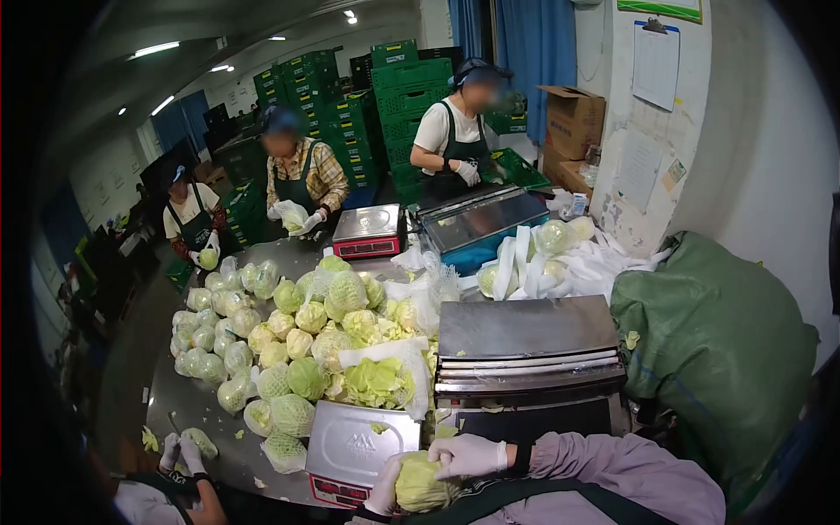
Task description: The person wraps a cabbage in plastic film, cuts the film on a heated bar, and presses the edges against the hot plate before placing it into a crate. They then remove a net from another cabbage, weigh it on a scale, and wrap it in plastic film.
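Note:
A pale green cabbage [423, 488] sits between my white-gloved hands at the table's front edge. My left hand [383, 486] is wrapped round its left side. My right hand [468, 456] has its bent fingers pressed on the top right of the cabbage; whether they pinch a leaf is hidden. Just beyond stands a silver-topped scale [362, 442] with a red front and a scrap of leaf on its plate. Past my right hand is a metal wrapping machine [528, 359] with a dark pad in front.
Several cabbages, many in foam nets [293, 415], are heaped on the metal table left of the machine. Loose leaves [379, 383] lie beside it. A big green sack [713, 350] stands at right. Co-workers stand across the table; another person's gloved hands [181, 450] work at lower left.

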Demonstrator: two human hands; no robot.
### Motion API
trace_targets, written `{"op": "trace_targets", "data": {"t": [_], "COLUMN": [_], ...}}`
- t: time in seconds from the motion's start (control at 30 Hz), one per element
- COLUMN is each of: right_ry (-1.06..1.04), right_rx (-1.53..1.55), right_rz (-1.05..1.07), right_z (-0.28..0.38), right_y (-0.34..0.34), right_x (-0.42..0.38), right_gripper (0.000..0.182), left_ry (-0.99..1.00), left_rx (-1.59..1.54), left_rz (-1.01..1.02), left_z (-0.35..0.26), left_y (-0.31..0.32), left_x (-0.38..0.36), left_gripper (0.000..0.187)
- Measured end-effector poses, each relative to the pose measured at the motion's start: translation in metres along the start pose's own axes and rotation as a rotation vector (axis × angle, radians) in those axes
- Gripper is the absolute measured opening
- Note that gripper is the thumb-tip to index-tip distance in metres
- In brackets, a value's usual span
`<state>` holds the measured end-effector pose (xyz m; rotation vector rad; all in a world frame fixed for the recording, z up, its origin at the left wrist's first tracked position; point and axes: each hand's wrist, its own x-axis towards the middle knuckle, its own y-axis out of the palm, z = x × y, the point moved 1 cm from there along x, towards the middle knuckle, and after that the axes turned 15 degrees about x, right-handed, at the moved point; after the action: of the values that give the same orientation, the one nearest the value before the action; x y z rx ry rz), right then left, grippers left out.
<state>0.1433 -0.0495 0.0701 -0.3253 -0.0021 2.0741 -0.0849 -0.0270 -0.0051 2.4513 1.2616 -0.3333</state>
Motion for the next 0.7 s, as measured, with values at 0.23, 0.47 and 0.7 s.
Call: {"op": "trace_targets", "data": {"t": [0.23, 0.47, 0.7], "right_ry": [-0.401, -0.372, -0.391], "right_rx": [-0.133, -0.285, -0.335], "right_rz": [-0.146, -0.144, -0.205], "right_z": [-0.002, 0.014, 0.020], "right_y": [0.005, 0.012, 0.015], "right_x": [0.018, 0.012, -0.005], "right_gripper": [0.038, 0.034, 0.026], "left_ry": [-0.046, 0.010, 0.305], "left_rx": [-0.046, 0.143, 0.711], "left_rz": [0.020, 0.031, 0.047], "left_z": [-0.008, -0.026, -0.027], "left_y": [0.003, 0.014, 0.009], "left_x": [0.005, 0.008, 0.014], "left_gripper": [0.044, 0.038, 0.041]}}
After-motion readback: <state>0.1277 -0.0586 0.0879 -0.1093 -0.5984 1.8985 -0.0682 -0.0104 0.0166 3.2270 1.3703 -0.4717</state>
